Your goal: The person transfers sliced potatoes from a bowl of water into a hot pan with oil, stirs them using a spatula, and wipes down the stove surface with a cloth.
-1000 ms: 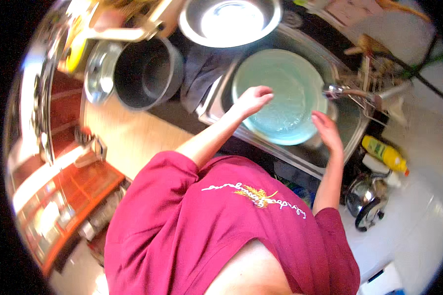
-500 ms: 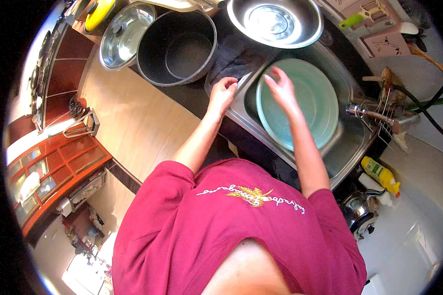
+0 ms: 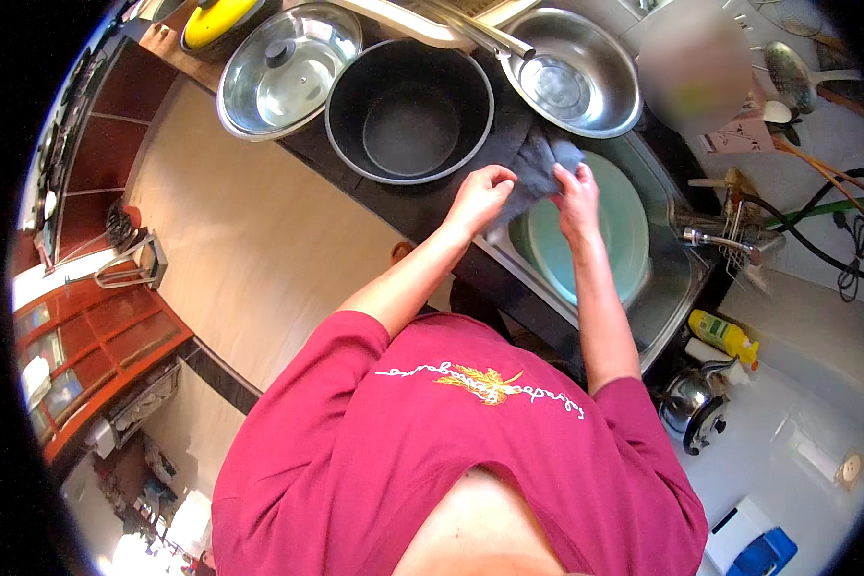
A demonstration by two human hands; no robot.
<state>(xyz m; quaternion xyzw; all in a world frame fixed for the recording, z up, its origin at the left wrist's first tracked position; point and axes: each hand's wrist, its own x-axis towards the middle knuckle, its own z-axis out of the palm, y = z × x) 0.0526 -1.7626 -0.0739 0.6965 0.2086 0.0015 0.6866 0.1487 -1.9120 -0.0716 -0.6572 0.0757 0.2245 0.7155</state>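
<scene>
A dark grey cloth (image 3: 536,158) is lifted between my two hands, over the near left rim of a pale green basin (image 3: 612,226). My right hand (image 3: 578,200) pinches the cloth's right end between thumb and fingers, above the basin. At its left side my left hand (image 3: 483,200) is closed, with the fingertips curled on the cloth's edge. The basin sits in a steel sink (image 3: 670,288). Just beyond my left hand stands a deep black pot (image 3: 408,125) with nothing in it.
A glass lid (image 3: 293,77) lies left of the pot. Behind the sink is a steel bowl (image 3: 571,82). The faucet (image 3: 715,238) reaches in from the right, with a yellow bottle (image 3: 722,336) and a kettle (image 3: 691,403) nearer me. A blurred round patch covers part of the wall.
My right hand has moved from over the basin to the cloth and gripped it. The cloth is raised from the counter. My view has shifted, and the pot and bowl appear further right.
</scene>
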